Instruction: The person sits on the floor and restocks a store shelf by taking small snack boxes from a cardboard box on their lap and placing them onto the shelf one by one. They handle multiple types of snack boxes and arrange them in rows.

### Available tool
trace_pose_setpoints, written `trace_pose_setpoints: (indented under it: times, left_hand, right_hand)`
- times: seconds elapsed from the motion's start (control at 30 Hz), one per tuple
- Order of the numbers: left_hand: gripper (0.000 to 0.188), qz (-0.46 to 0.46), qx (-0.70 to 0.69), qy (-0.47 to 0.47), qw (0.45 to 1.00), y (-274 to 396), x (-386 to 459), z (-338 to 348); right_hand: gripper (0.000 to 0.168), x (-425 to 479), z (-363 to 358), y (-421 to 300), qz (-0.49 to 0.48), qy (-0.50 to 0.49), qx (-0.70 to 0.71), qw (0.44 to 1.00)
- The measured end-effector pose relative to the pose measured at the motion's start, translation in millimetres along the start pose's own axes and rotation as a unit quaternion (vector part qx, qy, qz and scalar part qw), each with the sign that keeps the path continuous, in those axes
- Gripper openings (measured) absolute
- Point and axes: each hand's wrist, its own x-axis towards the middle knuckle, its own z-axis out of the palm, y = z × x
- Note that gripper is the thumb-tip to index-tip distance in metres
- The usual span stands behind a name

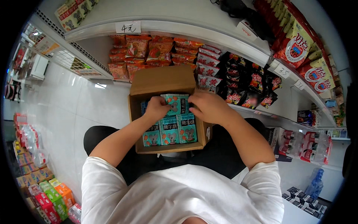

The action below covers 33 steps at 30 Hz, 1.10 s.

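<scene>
An open cardboard box (162, 81) stands before me between my knees, its far flap raised. Teal biscuit packets (169, 134) with a koala picture are packed in it in rows. One teal biscuit packet (175, 104) lies turned sideways over the far rows. My left hand (157, 107) pinches its left edge between thumb and fingers. At the packet's right edge, my right hand (208, 106) grips with thumb and fingers, its fingertips partly hidden and slightly blurred.
Beyond the box, a white shelf (167, 26) holds orange snack bags (137, 46), white-and-red bags (208, 68) and black snack bags (237, 75). Red chip bags (296, 47) stand on the upper right shelf. Shrink-wrapped bottles (304, 147) lie to the right; colourful drink cartons (56, 198) stand lower left.
</scene>
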Motion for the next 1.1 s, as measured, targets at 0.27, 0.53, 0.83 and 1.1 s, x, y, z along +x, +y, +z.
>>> trace_pose_setpoints:
  times: [0.27, 0.53, 0.83, 1.1]
  left_hand:
    - [0.022, 0.052, -0.273, -0.011, 0.961, 58.4, -73.5, -61.9]
    - [0.018, 0.131, -0.434, 0.025, 0.891, 69.3, -107.7, -55.9]
    - [0.013, 0.315, -0.34, 0.113, 0.879, 58.3, -88.9, -78.3]
    - [0.011, 0.312, -0.415, 0.191, 0.833, 62.0, -57.8, -149.3]
  right_hand:
    - [0.05, -1.7, 14.0, -21.4, 0.046, -0.291, 0.201, 0.934]
    - [0.08, 21.8, 24.5, -71.9, 0.126, 0.036, 0.774, 0.62]
    - [0.055, 72.7, -30.9, -109.3, 0.132, 0.104, 0.706, 0.688]
    - [0.057, 215.9, -173.7, -129.2, 0.035, 0.183, 0.443, 0.877]
